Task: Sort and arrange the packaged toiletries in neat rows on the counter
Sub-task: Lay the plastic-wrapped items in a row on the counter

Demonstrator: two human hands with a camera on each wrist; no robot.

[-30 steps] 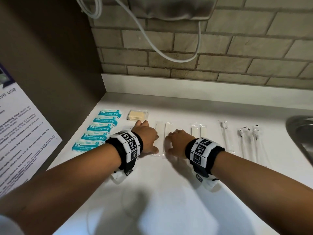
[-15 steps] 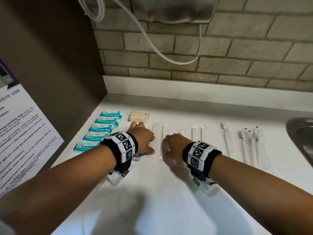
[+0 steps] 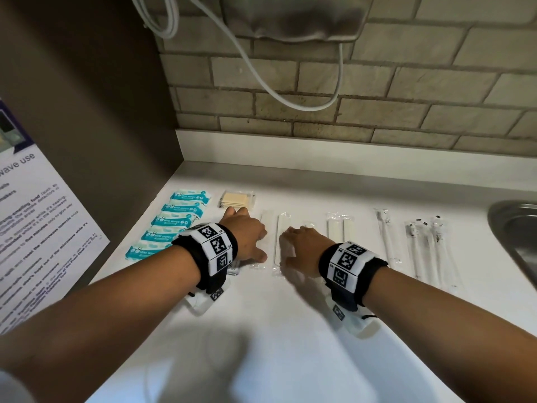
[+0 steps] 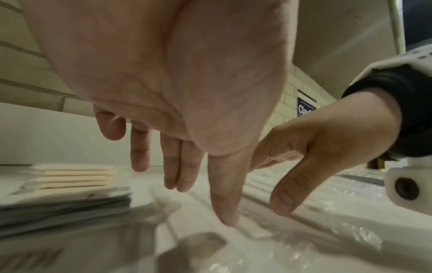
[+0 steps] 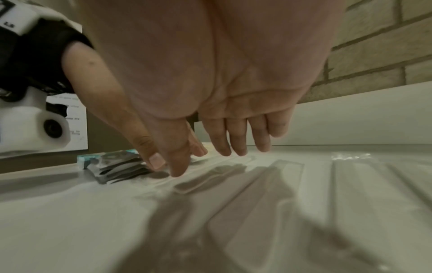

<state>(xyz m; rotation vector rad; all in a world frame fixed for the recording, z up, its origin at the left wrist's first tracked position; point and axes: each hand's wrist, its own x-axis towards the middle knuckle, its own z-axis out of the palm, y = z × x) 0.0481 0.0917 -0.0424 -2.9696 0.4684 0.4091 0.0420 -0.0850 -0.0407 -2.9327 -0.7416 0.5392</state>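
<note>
Several teal wipe packets (image 3: pixel 174 225) lie in a column at the counter's left. Behind my left hand (image 3: pixel 247 237) sits a packet of pale sticks (image 3: pixel 236 199). Long clear packets (image 3: pixel 280 237) lie side by side between my hands. The left hand lies flat, fingers straight, thumb tip (image 4: pixel 224 219) pressing the edge of one clear packet. My right hand (image 3: pixel 299 248) spreads straight fingers (image 5: pixel 222 147) low over the neighbouring clear packets; I cannot tell whether they touch. Neither hand grips anything. Flat grey packets (image 5: pixel 121 170) lie stacked under the left wrist.
More clear packets (image 3: pixel 338 228) and wrapped toothbrushes (image 3: pixel 427 248) lie in a row to the right. A steel sink (image 3: pixel 517 237) starts at the right edge. A brown side wall with a printed notice (image 3: pixel 35 228) bounds the left; a white cable (image 3: pixel 290 97) hangs on the brick wall.
Both hands have eased slightly left and toward me over the clear packets. The packet under the left thumb has slid a little leftward, widening the gap.
</note>
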